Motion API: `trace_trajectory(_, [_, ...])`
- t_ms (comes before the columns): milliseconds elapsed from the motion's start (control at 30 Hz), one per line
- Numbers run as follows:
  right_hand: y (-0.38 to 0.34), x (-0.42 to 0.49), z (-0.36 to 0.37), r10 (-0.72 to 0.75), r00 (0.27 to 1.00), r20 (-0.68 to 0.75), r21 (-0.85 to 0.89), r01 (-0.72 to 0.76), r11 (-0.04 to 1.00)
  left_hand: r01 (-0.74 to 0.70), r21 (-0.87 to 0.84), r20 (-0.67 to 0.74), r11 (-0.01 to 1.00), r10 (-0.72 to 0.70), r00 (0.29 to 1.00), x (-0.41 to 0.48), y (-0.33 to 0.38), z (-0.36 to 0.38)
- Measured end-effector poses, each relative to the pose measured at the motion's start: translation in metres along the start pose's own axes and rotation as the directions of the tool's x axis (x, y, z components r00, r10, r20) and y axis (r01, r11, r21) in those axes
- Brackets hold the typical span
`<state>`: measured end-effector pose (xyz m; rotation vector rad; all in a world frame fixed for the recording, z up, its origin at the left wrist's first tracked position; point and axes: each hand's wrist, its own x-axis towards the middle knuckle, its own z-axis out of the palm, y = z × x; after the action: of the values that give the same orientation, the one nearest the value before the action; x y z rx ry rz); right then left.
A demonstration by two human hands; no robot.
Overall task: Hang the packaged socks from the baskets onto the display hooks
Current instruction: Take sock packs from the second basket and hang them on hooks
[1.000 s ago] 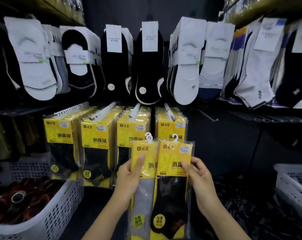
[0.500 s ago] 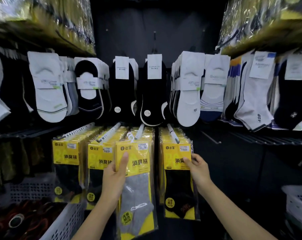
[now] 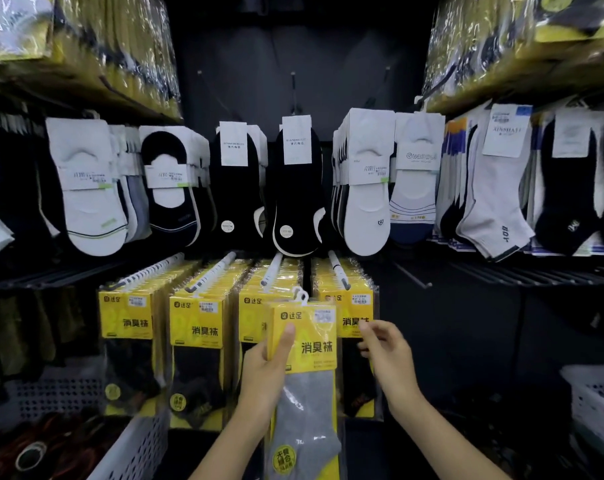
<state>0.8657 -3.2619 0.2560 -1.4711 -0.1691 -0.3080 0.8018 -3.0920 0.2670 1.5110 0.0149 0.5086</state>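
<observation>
a shop's sock aisle: rows of packaged socks [image 3: 203, 327] hang on display hooks [image 3: 271, 270] above stock baskets [image 3: 134, 448].

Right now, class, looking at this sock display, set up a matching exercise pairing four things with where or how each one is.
Things:
1. left hand
2. right hand
3. grey sock pack
4. white basket

States:
A. lower left, beside the display
B. open, holding nothing
C. off the hooks, white hanger on top
D. thumb pressed on a yellow card

Pairs: 1-D, 2-B, 3-C, 4-A
</observation>
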Motion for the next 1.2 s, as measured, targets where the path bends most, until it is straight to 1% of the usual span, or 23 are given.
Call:
trace_trajectory(33, [-0.005,-0.006,0.004,0.002,0.997,0.074,0.036,-0.005,0.999,0.011,-0.01,-0.004,1.0,-0.011,1.0,-0.001,-0.001,0.007])
trace_trajectory(67, [-0.008,-0.012,0.007,-0.007,0.993,0.119,0.065,-0.001,0.998,0.014,-0.021,-0.008,1.0,-0.015,1.0,-0.001,-0.001,0.013])
trace_trajectory(100, [-0.011,-0.016,0.009,-0.018,0.991,0.133,0.09,0.006,0.996,0.013,-0.038,-0.015,0.999,-0.014,1.0,-0.002,-0.002,0.019])
trace_trajectory(167, [-0.014,-0.02,0.007,-0.027,0.992,0.12,0.144,0.009,0.989,-0.011,-0.045,-0.039,0.999,0.009,0.999,-0.004,-0.002,0.028])
trace_trajectory(233, [-0.014,-0.019,0.002,-0.016,0.993,0.119,0.178,-0.006,0.984,-0.036,-0.015,-0.053,0.999,0.035,0.998,-0.003,-0.003,0.032])
trace_trajectory(367, [-0.005,-0.015,-0.01,0.08,0.989,0.126,0.226,-0.107,0.968,-0.066,0.078,-0.043,0.995,0.069,0.997,0.0,-0.001,0.028])
trace_trajectory(433, [-0.003,-0.011,-0.015,0.113,0.989,0.09,0.23,-0.131,0.964,-0.093,0.155,-0.104,0.984,0.11,0.988,0.001,0.002,0.021])
trace_trajectory(500, [-0.003,-0.005,-0.021,0.112,0.993,0.043,0.232,-0.119,0.965,-0.109,0.203,-0.148,0.973,0.14,0.979,0.004,0.006,0.012])
trace_trajectory(633, [-0.01,0.015,-0.025,0.02,1.0,-0.005,0.146,-0.019,0.989,-0.147,0.268,-0.161,0.952,0.194,0.968,0.011,0.016,-0.011])
trace_trajectory(733, [-0.015,0.03,-0.017,-0.076,0.997,0.024,0.042,0.075,0.996,-0.157,0.284,-0.171,0.946,0.211,0.962,0.014,0.022,-0.021])
trace_trajectory(800, [-0.014,0.037,-0.01,-0.107,0.993,0.052,-0.029,0.109,0.994,-0.168,0.281,-0.159,0.945,0.219,0.963,0.014,0.025,-0.025])
trace_trajectory(867, [-0.009,0.044,-0.004,-0.09,0.994,0.064,-0.078,0.095,0.992,-0.173,0.28,-0.147,0.944,0.22,0.964,0.014,0.027,-0.026])
trace_trajectory(933, [-0.003,0.049,0.0,-0.057,0.997,0.045,-0.099,0.062,0.993,-0.174,0.27,-0.146,0.947,0.219,0.965,0.013,0.029,-0.025])
trace_trajectory(1000, [0.003,0.052,0.0,-0.04,0.999,-0.034,-0.133,0.036,0.99,-0.173,0.256,-0.141,0.951,0.213,0.967,0.012,0.029,-0.022])
trace_trajectory(1100, [0.009,0.049,-0.006,-0.017,0.981,-0.192,-0.192,-0.02,0.981,-0.161,0.257,-0.136,0.953,0.201,0.97,0.012,0.026,-0.017])
trace_trajectory(1167, [0.012,0.043,-0.013,-0.002,0.971,-0.238,-0.213,-0.05,0.976,-0.157,0.232,-0.133,0.96,0.191,0.973,0.011,0.023,-0.013])
trace_trajectory(1200, [0.011,0.04,-0.016,-0.001,0.973,-0.231,-0.196,-0.046,0.979,-0.156,0.22,-0.129,0.963,0.188,0.974,0.01,0.02,-0.01])
